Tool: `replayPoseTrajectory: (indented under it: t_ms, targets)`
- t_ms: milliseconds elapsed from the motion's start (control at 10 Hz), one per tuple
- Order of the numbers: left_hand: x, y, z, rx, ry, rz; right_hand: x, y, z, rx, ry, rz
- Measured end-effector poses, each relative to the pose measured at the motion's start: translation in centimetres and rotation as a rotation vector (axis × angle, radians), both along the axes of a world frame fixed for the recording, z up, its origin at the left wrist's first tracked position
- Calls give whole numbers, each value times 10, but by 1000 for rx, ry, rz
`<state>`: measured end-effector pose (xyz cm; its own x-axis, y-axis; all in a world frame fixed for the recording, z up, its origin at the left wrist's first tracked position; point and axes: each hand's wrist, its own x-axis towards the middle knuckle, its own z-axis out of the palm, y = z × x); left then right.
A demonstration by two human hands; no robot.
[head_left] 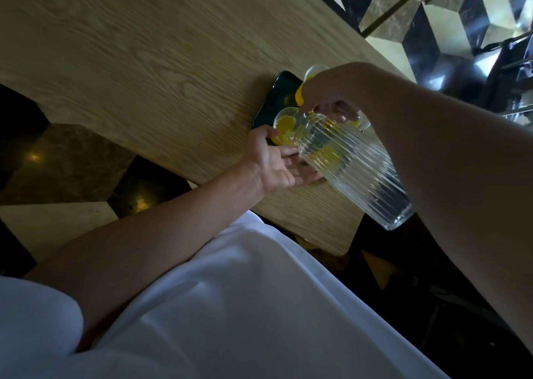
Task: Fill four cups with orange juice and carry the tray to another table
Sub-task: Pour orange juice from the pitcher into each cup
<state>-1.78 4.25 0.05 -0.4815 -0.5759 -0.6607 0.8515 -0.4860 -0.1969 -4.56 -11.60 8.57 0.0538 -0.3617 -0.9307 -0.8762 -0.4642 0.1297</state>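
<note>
A ribbed clear glass carafe (354, 165) is tipped steeply, neck down, over a dark tray (275, 96) on the wooden table (144, 61). My right hand (331, 96) grips the carafe near its neck. A little orange juice lies inside it near the neck. Below its mouth stands a clear cup (284, 127) holding orange juice. My left hand (274, 162) rests by that cup, fingers spread along its side and under the carafe. Another cup (315, 71) shows behind my right hand, and the rim of one more (362, 123) peeks out below it.
The table's near edge runs diagonally past my white shirt (230, 306). Patterned marble floor (57, 162) lies to the left. At the top right are a gold metal frame (389, 12) and dark furniture (504, 70).
</note>
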Motion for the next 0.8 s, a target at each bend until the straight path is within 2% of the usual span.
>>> replayPoseTrajectory:
  t_ms: [200,300,400,500,700,800]
  targets:
    - [1,-1,3,-9,26,1,7,5,12,22,53,-3]
    - [4,-3,7,-27,15,-15,8,8,22,-42,21,30]
    - [10,-7,8,-51,-6,-4,5,2,31,-70,-19,-31]
    - [9,-7,9,-45,-31,-37,-9,7,34,-104,-154,-199]
    - [15,-9,14,-42,-166,-75,-17,3,23,-145,-257,-275]
    - [13,-8,20,-61,-169,-80,-24,3,26,-174,-302,-329]
